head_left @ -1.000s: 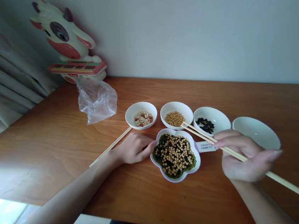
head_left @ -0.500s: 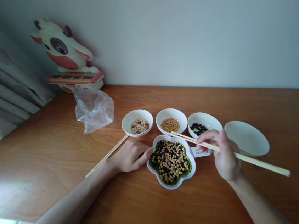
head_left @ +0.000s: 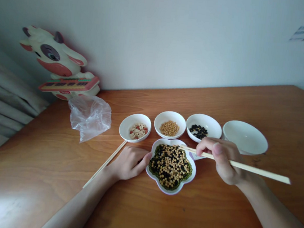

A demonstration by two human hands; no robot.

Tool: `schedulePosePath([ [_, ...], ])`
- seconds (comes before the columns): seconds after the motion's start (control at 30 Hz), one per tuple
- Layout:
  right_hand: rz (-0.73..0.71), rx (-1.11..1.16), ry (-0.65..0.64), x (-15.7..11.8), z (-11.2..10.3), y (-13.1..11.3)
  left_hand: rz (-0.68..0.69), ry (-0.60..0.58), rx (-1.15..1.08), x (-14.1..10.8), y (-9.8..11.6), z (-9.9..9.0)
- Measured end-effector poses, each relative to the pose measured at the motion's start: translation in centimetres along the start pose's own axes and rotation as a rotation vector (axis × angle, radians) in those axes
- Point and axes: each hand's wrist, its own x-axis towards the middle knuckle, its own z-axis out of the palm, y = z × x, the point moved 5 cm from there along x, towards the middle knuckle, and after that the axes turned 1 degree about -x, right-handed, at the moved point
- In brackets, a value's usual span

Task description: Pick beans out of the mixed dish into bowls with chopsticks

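Note:
My right hand is shut on a pair of wooden chopsticks, their tips reaching over the top rim of a white flower-shaped dish. That dish holds mixed soybeans, black beans and green mung beans. My left hand rests on the table, holding nothing, its fingertip at the dish's left rim. A second wooden chopstick runs beneath that hand. Behind the dish stand white bowls of peanut pieces, soybeans and black beans.
A shallow white bowl stands right of the black beans. A paper label lies partly under the chopsticks. On the wooden table sits a crumpled plastic bag. A cow-shaped toy stands beyond it, near a grey curtain.
My right hand has moved left, bringing the chopstick tips over the dish's rim. The whole scene has shifted slightly left in view. My left hand stays beside the dish.

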Motion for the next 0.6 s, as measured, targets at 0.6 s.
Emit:
schedulePosePath([
  [0.6, 0.174, 0.294, -0.244, -0.2, 3.5, -1.1, -0.003, 0.006, 0.005, 0.0, 0.1, -0.1],
])
